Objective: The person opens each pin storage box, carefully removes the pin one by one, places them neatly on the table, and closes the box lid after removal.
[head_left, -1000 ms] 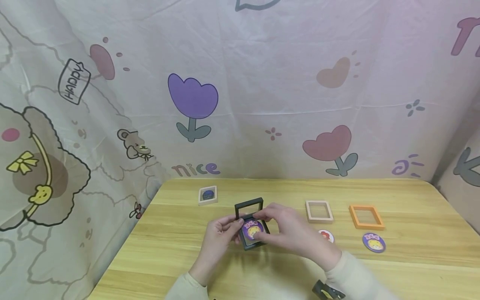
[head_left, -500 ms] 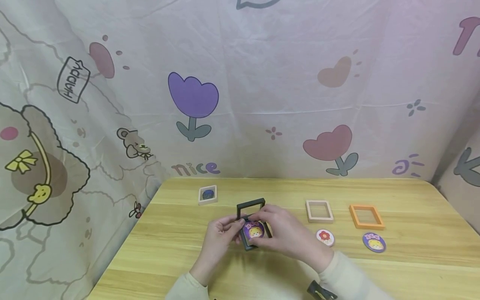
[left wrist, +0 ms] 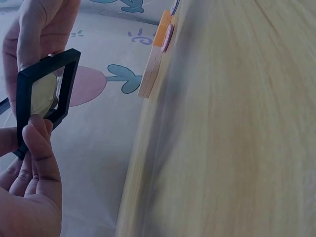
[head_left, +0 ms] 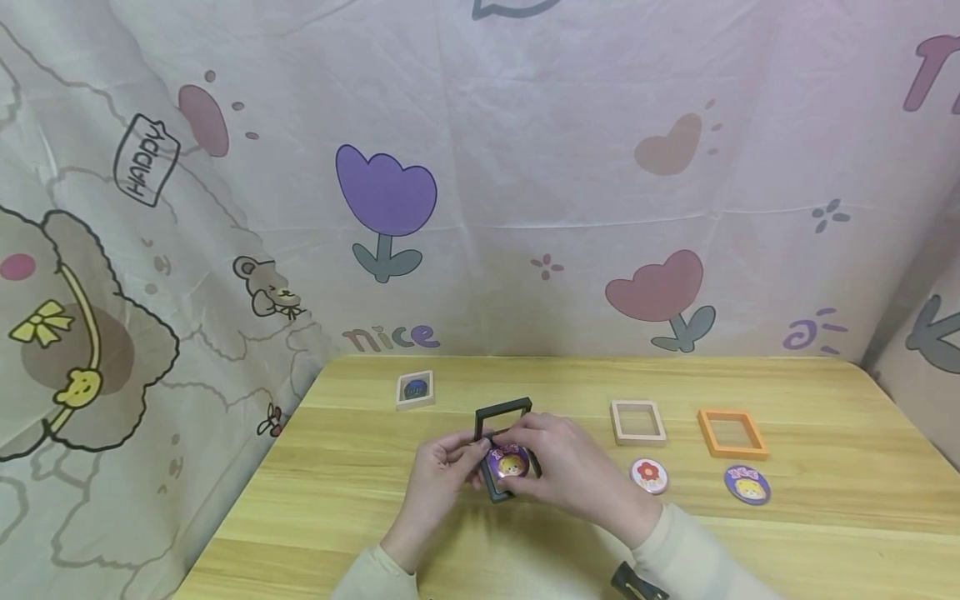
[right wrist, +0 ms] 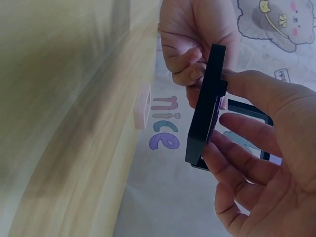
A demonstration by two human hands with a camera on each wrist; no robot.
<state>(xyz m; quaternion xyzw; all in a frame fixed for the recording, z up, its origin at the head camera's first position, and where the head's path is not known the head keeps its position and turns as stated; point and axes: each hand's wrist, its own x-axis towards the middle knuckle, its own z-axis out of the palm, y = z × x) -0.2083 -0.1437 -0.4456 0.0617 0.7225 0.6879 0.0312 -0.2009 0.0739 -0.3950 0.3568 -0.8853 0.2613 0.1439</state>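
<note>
In the head view my left hand (head_left: 442,479) holds a black hinged display frame (head_left: 491,490) by its left side, thumb at the inner edge. One half of the frame stands raised at the back while the other lies tilted toward me. A round purple badge (head_left: 510,462) with a yellow bear face sits over the lower half. My right hand (head_left: 566,458) pinches this badge between thumb and fingers. The right wrist view shows the black frame (right wrist: 205,108) edge-on, with my right fingers (right wrist: 242,165) at the badge side. From the left wrist view, the badge's pale back (left wrist: 43,96) shows through the frame's window.
A pale frame (head_left: 402,402) with a dark blue badge lies at the back left. To the right are a pale pink frame (head_left: 639,440), an orange frame (head_left: 733,452), a red-flower badge (head_left: 648,476) and another purple bear badge (head_left: 747,485). A patterned cloth (head_left: 510,167) hangs behind the table.
My right hand has shifted slightly left, uncovering the red-flower badge. The purple badge has tilted a little within the frame. The left hand keeps its hold, and the black frame has moved slightly right.
</note>
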